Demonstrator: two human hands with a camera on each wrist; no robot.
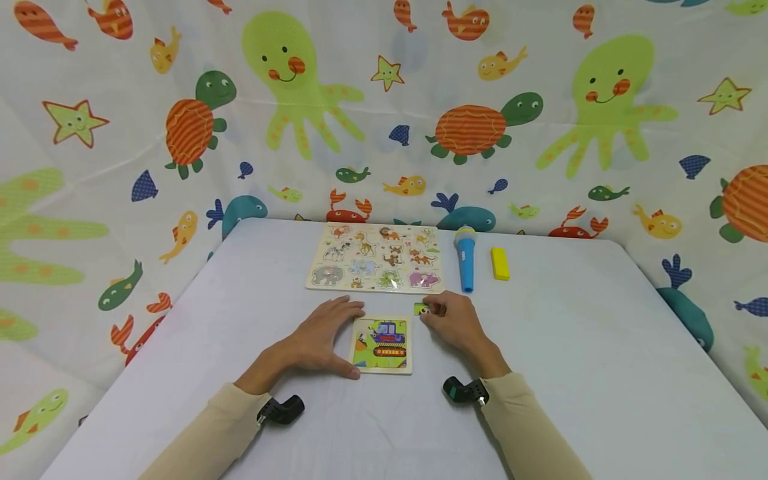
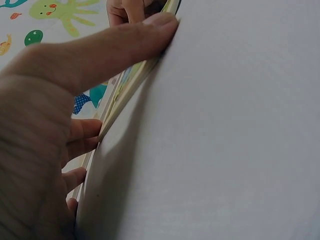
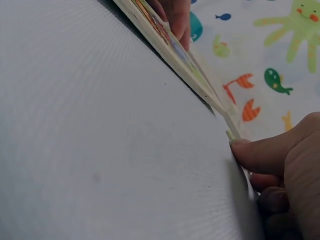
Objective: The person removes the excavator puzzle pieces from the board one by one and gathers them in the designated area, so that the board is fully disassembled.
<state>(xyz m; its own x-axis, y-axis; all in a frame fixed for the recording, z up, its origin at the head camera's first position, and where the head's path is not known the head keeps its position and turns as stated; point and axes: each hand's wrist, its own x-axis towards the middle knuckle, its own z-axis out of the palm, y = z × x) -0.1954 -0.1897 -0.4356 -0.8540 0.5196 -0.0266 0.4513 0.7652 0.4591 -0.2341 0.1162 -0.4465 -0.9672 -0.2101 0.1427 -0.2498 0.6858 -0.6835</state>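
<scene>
A small square jigsaw puzzle (image 1: 381, 351) in a pale wooden frame lies on the table, showing a purple and red tracked digger on green. My left hand (image 1: 321, 337) spans its left side with spread fingers. The thumb (image 2: 162, 22) touches the puzzle's near edge, and the other fingertips are by the far left corner. Just beyond the far right corner, my right hand (image 1: 454, 321) pinches a small green puzzle piece (image 1: 419, 309) between thumb and fingers. Only a thin edge of that piece (image 3: 230, 135) shows in the right wrist view; the fingers hide part of it.
Behind the hands lies a larger wooden animal puzzle board (image 1: 375, 259). To its right are a blue toy microphone (image 1: 466, 260) and a yellow block (image 1: 500, 263). A curtain (image 1: 384, 93) printed with sea animals hangs behind the white table (image 1: 576, 333).
</scene>
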